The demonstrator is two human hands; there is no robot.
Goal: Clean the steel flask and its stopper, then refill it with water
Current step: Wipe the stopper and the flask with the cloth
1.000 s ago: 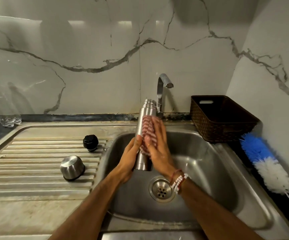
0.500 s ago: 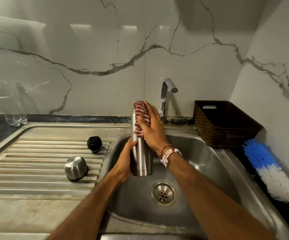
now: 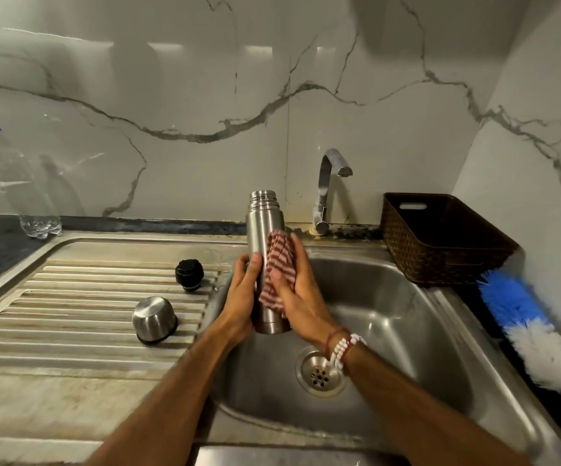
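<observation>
The steel flask (image 3: 261, 227) stands upright over the sink basin (image 3: 406, 317), its threaded mouth uncovered. My left hand (image 3: 240, 297) grips its lower body from the left. My right hand (image 3: 301, 297) presses a red-and-white striped cloth (image 3: 279, 260) against the flask's right side at mid height. The black stopper (image 3: 190, 274) sits on the ribbed drainboard (image 3: 70, 314) to the left. The steel cup lid (image 3: 154, 318) lies upside down nearer to me on the same board.
The tap (image 3: 329, 183) stands behind the flask, no water running. A brown woven basket (image 3: 440, 240) sits at the right. A blue-and-white duster (image 3: 524, 327) lies along the right counter. A clear plastic bottle (image 3: 20, 183) with a blue cap stands at back left. The drain (image 3: 319, 375) lies below my right wrist.
My right hand slid the cloth from the flask's top down to its middle, baring the threaded neck. My left hand keeps its hold on the lower body.
</observation>
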